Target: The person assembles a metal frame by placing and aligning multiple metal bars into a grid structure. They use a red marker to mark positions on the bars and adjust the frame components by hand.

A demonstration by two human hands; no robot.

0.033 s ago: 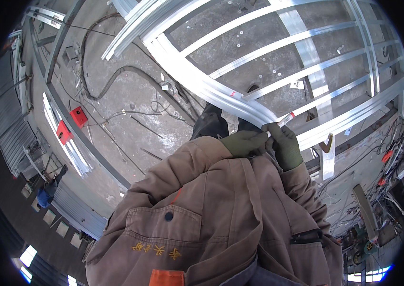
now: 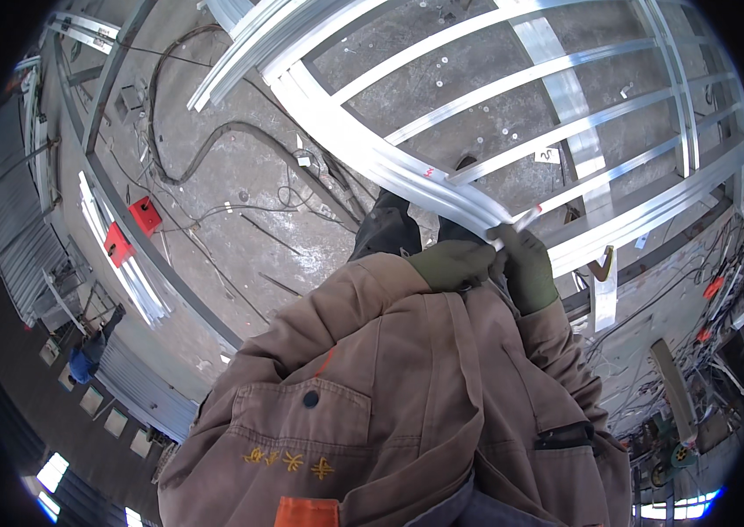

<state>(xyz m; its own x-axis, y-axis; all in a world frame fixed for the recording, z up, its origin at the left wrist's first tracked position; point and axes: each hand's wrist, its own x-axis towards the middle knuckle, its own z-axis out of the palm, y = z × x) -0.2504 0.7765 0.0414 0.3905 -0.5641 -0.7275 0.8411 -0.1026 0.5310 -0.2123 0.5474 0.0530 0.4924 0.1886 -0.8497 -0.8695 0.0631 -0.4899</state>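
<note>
Toward the left edge of the grey floor (image 2: pixel 201 189), two red blocks (image 2: pixel 145 214) sit close together beside a long dark metal bar, the lower one over pale metal strips (image 2: pixel 130 274). Farther out on that side, a person in blue (image 2: pixel 85 364) appears small. Right of the bar, a thick dark cable (image 2: pixel 231 128) winds across the floor in loose curves. Next comes a large silver metal frame (image 2: pixel 345 139), its left rail slanting down to the near corner and bearing a small red mark; floor shows between its crossbars. At that near corner, in front of the wearer's brown jacket (image 2: pixel 407 369), both hands meet in green gloves. The left hand (image 2: pixel 455 263) has its fingers curled in against the other; whether it grips anything, I cannot tell. The right hand (image 2: pixel 527 268) is closed around a white marker (image 2: pixel 526 218), which pokes up past the fingers at a tilt, its red end uppermost, right at the frame's near corner. Farther right, a bent brownish bracket (image 2: pixel 601 265) stands at the frame's near edge.
</note>
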